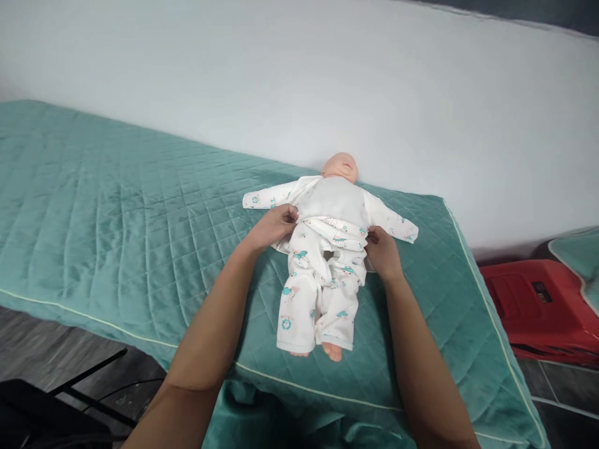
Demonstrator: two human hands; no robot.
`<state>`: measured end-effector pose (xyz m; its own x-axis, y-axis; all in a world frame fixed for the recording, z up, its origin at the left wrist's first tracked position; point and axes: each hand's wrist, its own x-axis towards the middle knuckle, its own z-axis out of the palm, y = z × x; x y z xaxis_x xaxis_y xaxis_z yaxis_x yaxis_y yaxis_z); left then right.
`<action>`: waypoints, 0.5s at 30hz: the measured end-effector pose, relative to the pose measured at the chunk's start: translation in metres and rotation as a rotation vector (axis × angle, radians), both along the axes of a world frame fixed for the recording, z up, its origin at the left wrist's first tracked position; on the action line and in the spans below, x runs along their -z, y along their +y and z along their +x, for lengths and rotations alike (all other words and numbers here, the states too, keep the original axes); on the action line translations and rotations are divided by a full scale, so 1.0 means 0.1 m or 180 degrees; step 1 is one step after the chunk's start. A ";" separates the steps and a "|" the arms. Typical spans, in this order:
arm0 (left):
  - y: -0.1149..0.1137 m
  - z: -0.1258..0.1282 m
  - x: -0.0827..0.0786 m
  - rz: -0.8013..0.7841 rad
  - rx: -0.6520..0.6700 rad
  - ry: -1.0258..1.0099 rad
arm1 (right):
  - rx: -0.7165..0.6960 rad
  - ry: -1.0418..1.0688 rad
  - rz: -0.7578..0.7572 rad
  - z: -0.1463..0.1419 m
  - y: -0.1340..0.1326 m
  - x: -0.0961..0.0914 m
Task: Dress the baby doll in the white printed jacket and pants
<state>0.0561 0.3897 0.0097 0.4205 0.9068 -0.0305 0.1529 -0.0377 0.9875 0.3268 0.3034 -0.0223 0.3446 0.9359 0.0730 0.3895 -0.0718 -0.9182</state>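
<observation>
A baby doll [340,167] lies on its back on a green quilted cover, its head toward the wall. It wears a white printed jacket [390,218], spread at the front over a pale torso [333,198], and matching printed pants [299,302]. The doll's feet [332,352] poke out of the pant legs. At the left side of the waistband, my left hand [277,227] is closed in a pinch on the pants. My right hand [384,251] pinches the waistband at the opposite side, its fingertips partly hidden by the fabric.
The green quilted cover [116,206] stretches far to the left, with pale piping along its edge. A white wall [281,81] rises behind it. On the floor at right stands a red plastic case [538,305]. A black metal frame [88,393] is at lower left.
</observation>
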 end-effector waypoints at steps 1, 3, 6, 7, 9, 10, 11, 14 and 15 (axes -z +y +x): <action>0.00 -0.02 -0.01 0.0028 0.0056 -0.0040 | 0.0095 -0.0018 0.0020 -0.01 0.00 -0.01; -0.01 -0.05 -0.04 0.0209 0.0117 -0.0097 | 0.0263 -0.0016 0.0080 -0.03 -0.01 -0.04; -0.02 -0.08 -0.07 0.0588 0.0170 -0.0220 | 0.0504 0.0000 0.0383 -0.06 -0.03 -0.10; -0.02 -0.09 -0.07 0.0705 0.0208 -0.0274 | 0.0560 -0.0016 0.0552 -0.08 -0.05 -0.12; -0.02 -0.09 -0.07 0.0915 0.0279 -0.0348 | 0.0478 -0.0074 0.0950 -0.11 -0.07 -0.16; -0.02 -0.09 -0.06 0.1010 0.0301 -0.0364 | 0.0340 -0.0124 0.1157 -0.13 -0.08 -0.18; -0.02 -0.08 -0.05 0.1095 0.0315 -0.0366 | 0.0167 -0.0185 0.1350 -0.14 -0.09 -0.19; -0.02 -0.04 -0.03 0.1292 0.0279 -0.0303 | -0.0289 -0.0472 0.1701 -0.15 -0.10 -0.20; -0.02 -0.03 -0.02 0.1395 0.0235 -0.0264 | -0.0365 -0.0551 0.1725 -0.15 -0.10 -0.20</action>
